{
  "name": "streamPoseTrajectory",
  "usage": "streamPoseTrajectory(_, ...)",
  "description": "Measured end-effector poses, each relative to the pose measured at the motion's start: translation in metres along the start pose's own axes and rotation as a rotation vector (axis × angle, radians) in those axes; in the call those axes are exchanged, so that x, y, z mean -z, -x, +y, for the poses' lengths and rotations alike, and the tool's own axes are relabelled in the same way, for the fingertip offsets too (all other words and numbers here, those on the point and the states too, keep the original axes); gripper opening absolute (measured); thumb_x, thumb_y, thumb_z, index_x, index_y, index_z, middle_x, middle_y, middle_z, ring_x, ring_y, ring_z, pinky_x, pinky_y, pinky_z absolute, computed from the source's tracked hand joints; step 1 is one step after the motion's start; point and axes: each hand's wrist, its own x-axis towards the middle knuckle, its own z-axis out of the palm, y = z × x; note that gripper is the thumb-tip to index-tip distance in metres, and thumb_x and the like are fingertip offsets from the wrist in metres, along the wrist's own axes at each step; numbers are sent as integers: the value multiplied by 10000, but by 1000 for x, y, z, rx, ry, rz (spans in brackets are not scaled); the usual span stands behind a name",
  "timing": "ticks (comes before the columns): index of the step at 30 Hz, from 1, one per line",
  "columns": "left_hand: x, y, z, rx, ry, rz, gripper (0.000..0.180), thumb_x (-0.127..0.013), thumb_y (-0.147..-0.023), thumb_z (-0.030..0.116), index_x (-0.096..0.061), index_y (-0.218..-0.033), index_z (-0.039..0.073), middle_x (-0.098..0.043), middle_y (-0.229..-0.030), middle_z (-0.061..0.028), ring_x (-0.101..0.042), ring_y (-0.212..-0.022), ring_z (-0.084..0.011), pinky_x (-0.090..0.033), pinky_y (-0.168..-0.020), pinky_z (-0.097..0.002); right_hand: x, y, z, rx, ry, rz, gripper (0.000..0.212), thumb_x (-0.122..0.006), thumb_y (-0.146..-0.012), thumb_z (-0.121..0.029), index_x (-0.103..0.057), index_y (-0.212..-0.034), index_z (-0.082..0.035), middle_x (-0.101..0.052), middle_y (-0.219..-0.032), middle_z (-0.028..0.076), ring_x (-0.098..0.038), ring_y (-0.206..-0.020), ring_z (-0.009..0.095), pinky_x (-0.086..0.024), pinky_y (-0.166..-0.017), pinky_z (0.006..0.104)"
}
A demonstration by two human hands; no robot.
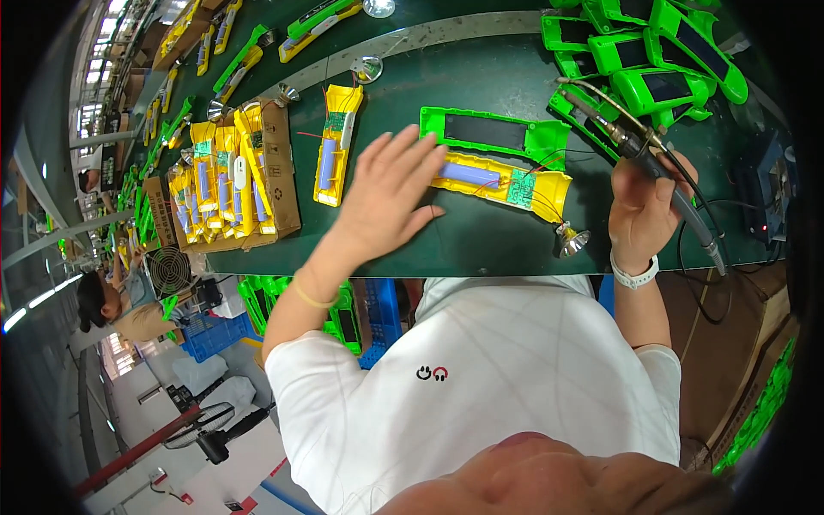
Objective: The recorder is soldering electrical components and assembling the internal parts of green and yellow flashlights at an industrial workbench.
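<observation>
My left hand (388,199) lies with its fingers stretched out over the left end of a yellow lamp housing (545,196); whether it touches the housing is unclear. In that housing sit a purple battery cell (470,174) and a green circuit board (521,187). Red wires and a silver reflector bulb (570,241) hang at its right end. Just behind lies a green cover (549,142) with a dark panel. To the right, my right hand (642,215) grips a soldering iron (697,227), its tip end pointing up and left, with a thin tube alongside.
A cardboard box (281,172) of yellow housings stands left, beside another upright yellow housing (333,146). Green covers (661,86) are piled at back right. A dark blue soldering station (762,193) with cables sits far right. Another person (129,313) works at far left.
</observation>
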Motion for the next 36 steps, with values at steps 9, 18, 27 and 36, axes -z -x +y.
streamPoseTrajectory(9, -47, -40, 28, -120, 533, 363, 208, -694, -667, 62, -633, -863, 96, -626, -845, -36, -555, -723, -223, -441, -660, -300, 14, 31, -11, -241, 45, 39, 319, -591, -843, -194, -375, -1037, -62, -491, -679, 71, -470, -501, 124, -353, -432, 211)
streamPoseTrajectory(18, -39, -44, 41, 114, 475, 192, 159, -676, -653, 5, -617, -789, 63, -506, -851, -73, -500, -753, -211, -429, -621, -305, 24, 34, -14, -279, 202, -44, 267, -602, -819, -86, -384, -962, -30, -485, -745, 42, -442, -516, 77, -380, -450, 202)
streamPoseTrajectory(27, -34, -46, 41, 86, 389, 153, 162, -670, -629, 2, -600, -769, 41, -485, -871, -97, -501, -771, -231, -440, -631, -311, 24, 34, -7, -292, 275, -180, 233, -608, -812, -60, -411, -933, -24, -453, -750, 6, -390, -608, 33, -335, -517, 171)
streamPoseTrajectory(36, -33, -46, 44, 121, 403, 134, 145, -650, -642, 2, -556, -752, 16, -457, -883, -109, -499, -786, -259, -447, -648, -332, 24, 35, -6, -277, 340, -152, 208, -619, -805, -65, -453, -905, 9, -440, -800, 23, -396, -659, 51, -345, -560, 174)
